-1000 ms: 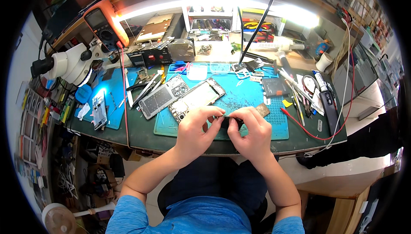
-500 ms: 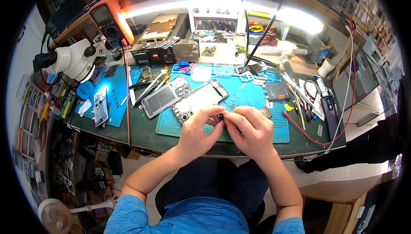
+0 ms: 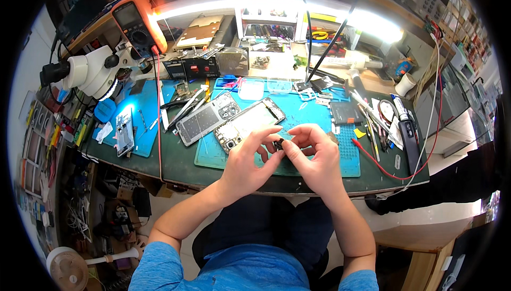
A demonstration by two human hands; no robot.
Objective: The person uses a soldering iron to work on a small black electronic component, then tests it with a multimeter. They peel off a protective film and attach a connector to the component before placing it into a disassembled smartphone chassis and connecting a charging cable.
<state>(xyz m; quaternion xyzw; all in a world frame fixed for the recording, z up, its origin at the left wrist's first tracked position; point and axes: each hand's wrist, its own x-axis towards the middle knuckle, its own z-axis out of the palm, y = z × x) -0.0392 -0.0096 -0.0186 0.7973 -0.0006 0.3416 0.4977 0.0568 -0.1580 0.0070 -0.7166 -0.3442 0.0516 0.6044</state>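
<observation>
A small black part (image 3: 278,143), perhaps a phone component, sits between my two hands above the front of the blue work mat (image 3: 207,155). Fingers and thumb of my left hand (image 3: 249,159) curl round and pinch it. From the other side, the thumb of my right hand (image 3: 315,158) presses against it, the other fingers bent beyond. Just past my left fingers lies an opened phone frame (image 3: 250,123), its inner side up with a camera block at the lower left. Left of that rests a grey phone back (image 3: 206,119) with its camera rings.
An orange multimeter (image 3: 139,25) stands at the back left, above a microscope (image 3: 90,73). Another phone part (image 3: 124,134) lies under its light. Tweezers and pens (image 3: 372,131) crowd the right side, where a red test lead (image 3: 394,176) loops over the bench edge.
The right fingers have lifted and spread a little from the left fingertips, and the black part shows more between the hands. The phone pieces on the mat stay in place.
</observation>
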